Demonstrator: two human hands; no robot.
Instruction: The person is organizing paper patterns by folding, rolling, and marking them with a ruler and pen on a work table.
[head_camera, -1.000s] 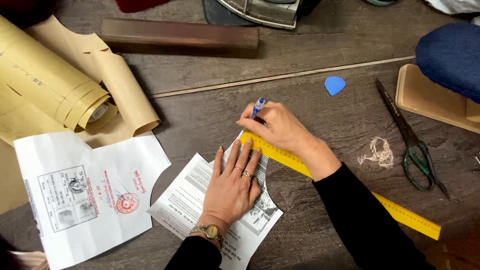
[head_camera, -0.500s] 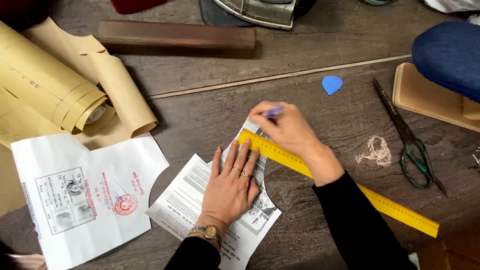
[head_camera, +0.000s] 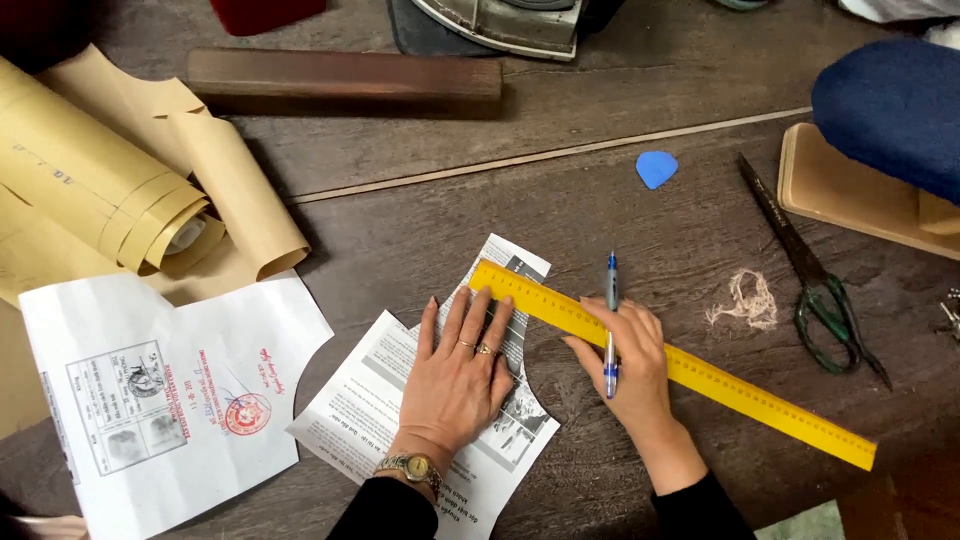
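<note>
My left hand (head_camera: 455, 375) lies spread flat on the printed paper (head_camera: 400, 425) at lower centre — right hand (head_camera: 625, 360) pinches the pen (head_camera: 610, 320), pressing the yellow ruler (head_camera: 700, 375); no ruled line visible yet.

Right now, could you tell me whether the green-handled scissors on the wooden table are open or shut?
Shut: the green-handled scissors lie flat on the wooden table, their dark blades together as one narrow strip, no gap showing.

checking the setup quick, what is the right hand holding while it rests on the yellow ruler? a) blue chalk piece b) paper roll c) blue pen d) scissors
c: the right hand holds a blue pen upright across the yellow ruler; the scissors lie untouched.
</note>
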